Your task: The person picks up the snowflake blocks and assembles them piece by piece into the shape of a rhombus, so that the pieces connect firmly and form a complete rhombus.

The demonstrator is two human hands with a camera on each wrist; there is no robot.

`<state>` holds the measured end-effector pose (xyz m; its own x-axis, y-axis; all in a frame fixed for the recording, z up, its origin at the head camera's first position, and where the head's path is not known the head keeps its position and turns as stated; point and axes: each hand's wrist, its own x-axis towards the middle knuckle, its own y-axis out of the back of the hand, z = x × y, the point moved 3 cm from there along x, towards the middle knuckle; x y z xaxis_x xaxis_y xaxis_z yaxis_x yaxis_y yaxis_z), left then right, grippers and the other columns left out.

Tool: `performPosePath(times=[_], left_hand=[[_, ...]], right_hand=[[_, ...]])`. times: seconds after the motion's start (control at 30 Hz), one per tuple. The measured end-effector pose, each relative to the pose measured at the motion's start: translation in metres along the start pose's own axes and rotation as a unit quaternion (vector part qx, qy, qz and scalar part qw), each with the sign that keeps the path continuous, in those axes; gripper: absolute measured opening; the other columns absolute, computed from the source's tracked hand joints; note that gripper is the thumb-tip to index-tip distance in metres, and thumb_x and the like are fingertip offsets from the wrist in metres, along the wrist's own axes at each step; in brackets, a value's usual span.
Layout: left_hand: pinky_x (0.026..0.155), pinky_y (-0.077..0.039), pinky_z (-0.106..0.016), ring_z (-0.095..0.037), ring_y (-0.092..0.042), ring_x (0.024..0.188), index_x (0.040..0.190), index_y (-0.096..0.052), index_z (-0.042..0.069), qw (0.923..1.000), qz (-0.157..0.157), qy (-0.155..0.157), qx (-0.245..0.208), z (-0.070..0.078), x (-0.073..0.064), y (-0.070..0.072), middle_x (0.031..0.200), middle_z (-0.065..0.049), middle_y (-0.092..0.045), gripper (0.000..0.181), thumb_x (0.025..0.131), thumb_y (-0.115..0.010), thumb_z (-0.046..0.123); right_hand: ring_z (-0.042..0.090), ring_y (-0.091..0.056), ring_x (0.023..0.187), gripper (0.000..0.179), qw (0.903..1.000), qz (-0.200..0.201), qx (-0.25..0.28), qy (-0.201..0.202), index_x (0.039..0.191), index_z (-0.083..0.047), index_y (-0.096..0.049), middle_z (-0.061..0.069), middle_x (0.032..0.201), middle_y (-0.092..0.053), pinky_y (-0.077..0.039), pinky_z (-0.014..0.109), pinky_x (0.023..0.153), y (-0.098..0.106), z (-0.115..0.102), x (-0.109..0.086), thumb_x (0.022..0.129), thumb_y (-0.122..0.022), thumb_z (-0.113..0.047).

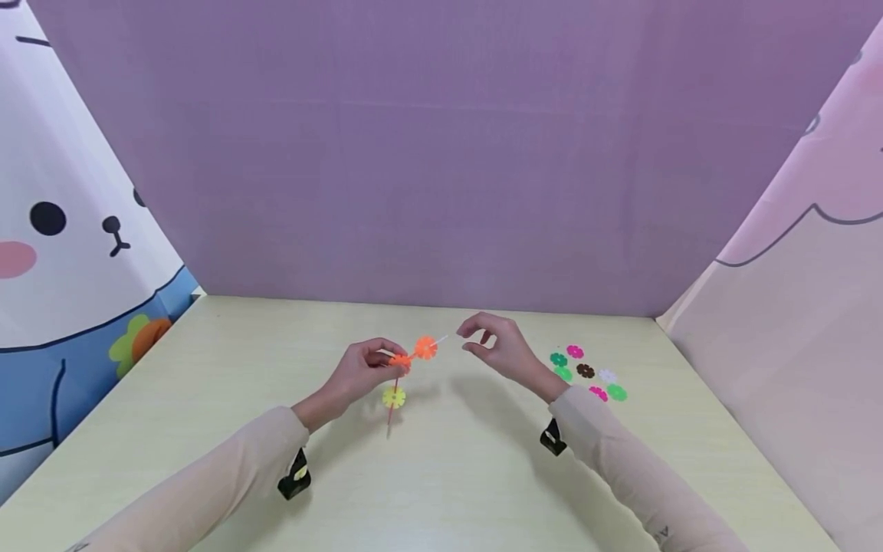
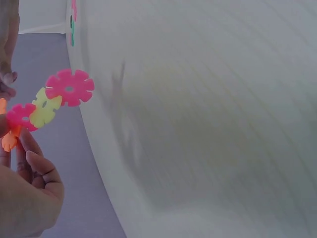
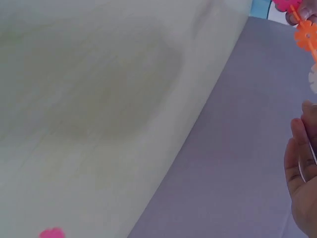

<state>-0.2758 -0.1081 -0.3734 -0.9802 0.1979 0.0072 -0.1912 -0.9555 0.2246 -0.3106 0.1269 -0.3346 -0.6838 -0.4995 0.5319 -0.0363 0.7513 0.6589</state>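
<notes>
My left hand [image 1: 359,374] pinches a chain of slotted flower-shaped plastic discs between thumb and fingers, above the table. Two orange discs [image 1: 425,348] join near the fingertips, and a white disc [image 3: 313,79], seen edge-on in the head view, forms the right end. From the grip, a yellow disc [image 1: 394,397] hangs downward. A pink disc [image 2: 70,88] makes up the lower end in the left wrist view, with another pink one [image 2: 22,117] by the thumb. My right hand [image 1: 505,349] hovers just right of the white disc, thumb and fingers apart, holding nothing.
Several loose discs lie on the table [image 1: 441,491] at the right, beyond my right forearm: pink [image 1: 576,351], dark green [image 1: 558,359], brown [image 1: 585,371], white [image 1: 607,376] and light green [image 1: 617,392]. A purple panel [image 1: 414,153] stands behind, with printed cloths at both sides.
</notes>
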Motion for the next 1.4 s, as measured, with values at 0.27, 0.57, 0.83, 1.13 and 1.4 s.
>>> performPosePath(times=[0.27,0.57,0.83,1.13,1.4], left_hand=[[0.080,-0.050,-0.039,-0.026,-0.064,0.086,0.100,-0.063,0.009,0.9999,0.009,0.003,0.014,-0.003,0.000,0.003,0.086,-0.004,-0.070,0.025,0.077,-0.072,0.015],[0.076,-0.050,-0.037,-0.015,-0.064,0.079,0.100,-0.064,0.009,0.9996,0.021,0.001,0.022,-0.004,0.002,0.007,0.086,-0.004,-0.070,0.026,0.076,-0.074,0.016],[0.076,-0.050,-0.036,-0.014,-0.063,0.078,0.100,-0.063,0.009,0.9995,0.021,0.001,0.025,-0.001,0.001,0.009,0.088,-0.005,-0.070,0.026,0.077,-0.073,0.017],[0.076,-0.050,-0.037,-0.013,-0.063,0.079,0.101,-0.063,0.010,0.9994,0.023,0.001,0.026,-0.002,0.002,0.010,0.088,-0.005,-0.070,0.027,0.077,-0.073,0.017],[0.076,-0.048,-0.037,-0.014,-0.062,0.078,0.100,-0.063,0.010,0.9990,0.029,0.006,0.033,-0.001,0.001,0.010,0.088,-0.004,-0.070,0.027,0.077,-0.073,0.019]], right_hand=[[0.025,-0.063,0.086,0.022,0.9987,-0.015,-0.029,-0.040,0.096,-0.004,-0.064,0.008,0.092,-0.066,-0.051,0.026,0.063,0.024,0.030,-0.028,0.076,-0.069,0.003],[0.029,-0.062,0.087,0.022,0.9914,-0.053,-0.066,-0.100,0.097,-0.002,-0.063,0.012,0.093,-0.065,-0.049,0.023,0.063,0.051,0.057,-0.062,0.076,-0.068,0.003],[0.031,-0.060,0.087,0.023,0.9819,-0.095,-0.076,-0.145,0.097,0.004,-0.061,0.018,0.096,-0.064,-0.053,0.040,0.075,0.060,0.074,-0.086,0.075,-0.068,0.006],[0.026,-0.059,0.086,0.021,0.9729,-0.135,-0.087,-0.166,0.094,0.001,-0.061,0.011,0.092,-0.064,-0.048,0.020,0.058,0.061,0.083,-0.106,0.075,-0.065,0.008],[0.024,-0.060,0.082,0.021,0.9711,-0.156,-0.088,-0.158,0.091,0.001,-0.061,0.008,0.085,-0.064,-0.053,0.025,0.068,0.060,0.087,-0.110,0.073,-0.067,0.009]])
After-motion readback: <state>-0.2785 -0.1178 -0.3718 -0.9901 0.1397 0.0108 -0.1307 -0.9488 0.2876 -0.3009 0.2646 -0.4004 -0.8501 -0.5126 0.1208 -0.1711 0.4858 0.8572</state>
